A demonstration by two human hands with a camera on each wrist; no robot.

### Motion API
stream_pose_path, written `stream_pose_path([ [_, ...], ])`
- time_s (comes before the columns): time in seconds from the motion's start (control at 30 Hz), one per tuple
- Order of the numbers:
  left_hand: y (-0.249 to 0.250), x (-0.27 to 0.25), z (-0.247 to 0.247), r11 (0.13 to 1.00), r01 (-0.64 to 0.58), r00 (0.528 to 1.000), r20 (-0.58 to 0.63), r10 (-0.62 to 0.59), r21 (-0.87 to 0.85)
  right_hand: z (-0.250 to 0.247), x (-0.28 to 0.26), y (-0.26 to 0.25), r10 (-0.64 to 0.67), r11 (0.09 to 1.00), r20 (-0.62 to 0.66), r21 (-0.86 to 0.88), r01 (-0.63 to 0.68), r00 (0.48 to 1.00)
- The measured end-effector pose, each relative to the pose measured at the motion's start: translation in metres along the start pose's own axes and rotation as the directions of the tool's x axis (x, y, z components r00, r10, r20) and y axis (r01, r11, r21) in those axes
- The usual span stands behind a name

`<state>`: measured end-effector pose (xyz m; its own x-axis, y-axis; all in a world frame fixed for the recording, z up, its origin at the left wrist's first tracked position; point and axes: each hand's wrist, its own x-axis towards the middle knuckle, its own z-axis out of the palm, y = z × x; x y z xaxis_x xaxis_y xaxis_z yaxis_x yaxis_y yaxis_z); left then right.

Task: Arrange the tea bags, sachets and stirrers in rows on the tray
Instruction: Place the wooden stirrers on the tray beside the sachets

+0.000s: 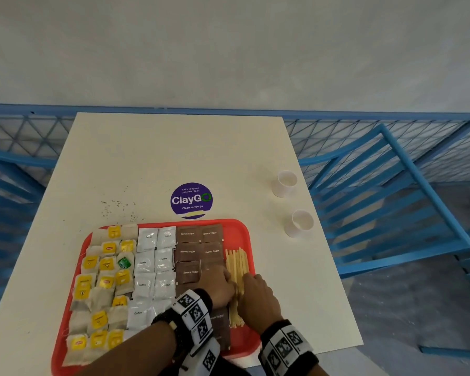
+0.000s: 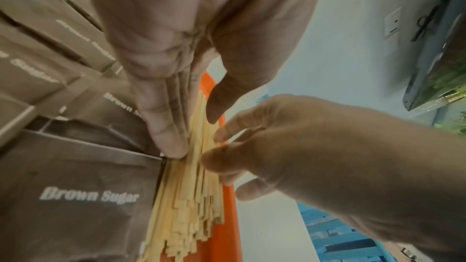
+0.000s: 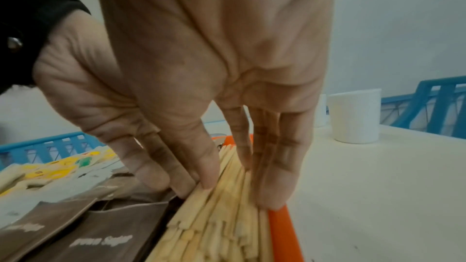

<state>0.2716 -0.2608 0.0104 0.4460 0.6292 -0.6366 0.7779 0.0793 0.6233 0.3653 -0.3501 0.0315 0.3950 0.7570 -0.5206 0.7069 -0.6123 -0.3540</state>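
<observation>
A red tray (image 1: 239,226) on the table holds tea bags (image 1: 106,267) at the left, then white coffee sachets (image 1: 147,237), then brown sugar sachets (image 1: 187,252), all in rows. Wooden stirrers (image 1: 236,264) lie bunched along the tray's right side. My left hand (image 1: 220,289) presses straight fingers against the bundle's left side, lying over the brown sachets. My right hand (image 1: 258,294) presses straight fingers against its right side by the rim. In the wrist views, the left hand (image 2: 163,87) and the right hand (image 3: 227,67) flank the stirrers (image 3: 221,226).
Two white paper cups (image 1: 284,183) (image 1: 300,223) stand on the cream table (image 1: 174,147) to the right of the tray. A purple round sticker (image 1: 191,200) and dark crumbs (image 1: 117,207) lie behind it. Blue chairs (image 1: 391,185) surround the table.
</observation>
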Motion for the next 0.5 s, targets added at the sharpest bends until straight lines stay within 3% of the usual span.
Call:
stream_pose_path([
  [0.07,0.002,-0.003,0.002,0.999,-0.035,0.998,-0.042,0.037,0.039,0.000,0.001,0.003,-0.027,0.999,-0.013,0.018,0.027,1.000],
  [0.27,0.002,-0.010,-0.007,0.986,-0.145,0.989,-0.015,0.147,0.086,-0.014,0.002,0.015,-0.074,0.997,0.051,0.043,0.071,0.996],
  [0.4,-0.014,-0.025,-0.043,0.966,-0.252,0.966,-0.042,0.255,0.064,-0.062,0.002,0.039,-0.090,0.989,-0.001,0.120,0.089,0.996],
  [0.5,-0.039,-0.034,-0.083,0.975,-0.207,0.978,-0.022,0.209,0.078,-0.115,-0.002,0.056,-0.022,0.996,-0.014,0.081,0.023,1.000],
])
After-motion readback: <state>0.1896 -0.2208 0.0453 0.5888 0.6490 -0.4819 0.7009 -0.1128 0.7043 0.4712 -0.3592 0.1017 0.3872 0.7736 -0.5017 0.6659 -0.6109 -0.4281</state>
